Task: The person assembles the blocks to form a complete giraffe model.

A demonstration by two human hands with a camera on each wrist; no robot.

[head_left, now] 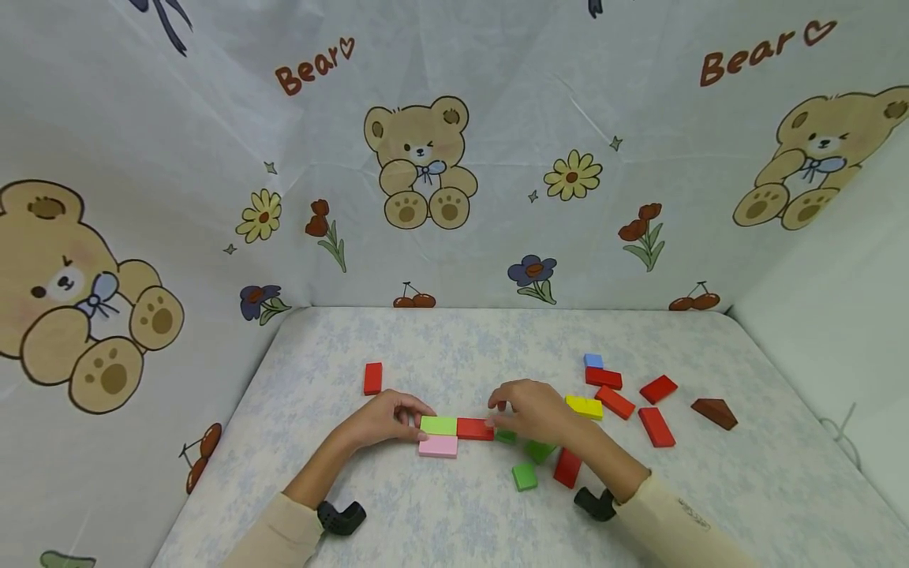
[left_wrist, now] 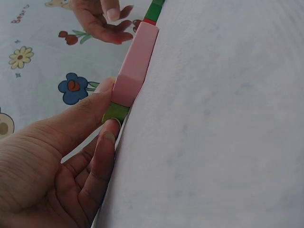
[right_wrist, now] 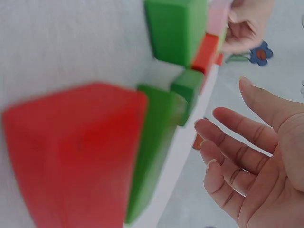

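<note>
At the left end of a small block group, my left hand (head_left: 387, 416) holds the light green block (head_left: 439, 426) between finger and thumb. The thumb lies against the end of the pink block (head_left: 438, 446), which sits on the near side of the light green one. A red block (head_left: 474, 429) continues the row rightward. My right hand (head_left: 533, 410) hovers past that red block's right end, fingers spread and loosely bent, holding nothing. Below it are a small green block (right_wrist: 187, 90) and a longer green block (right_wrist: 153, 147), partly hidden in the head view.
Near the right forearm lie a green block (head_left: 525, 476) and a red block (head_left: 567, 468). Farther right are a yellow block (head_left: 585, 407), a blue block (head_left: 593, 360), several red blocks (head_left: 656, 427) and a brown block (head_left: 716, 412). One red block (head_left: 372, 379) lies behind the left hand.
</note>
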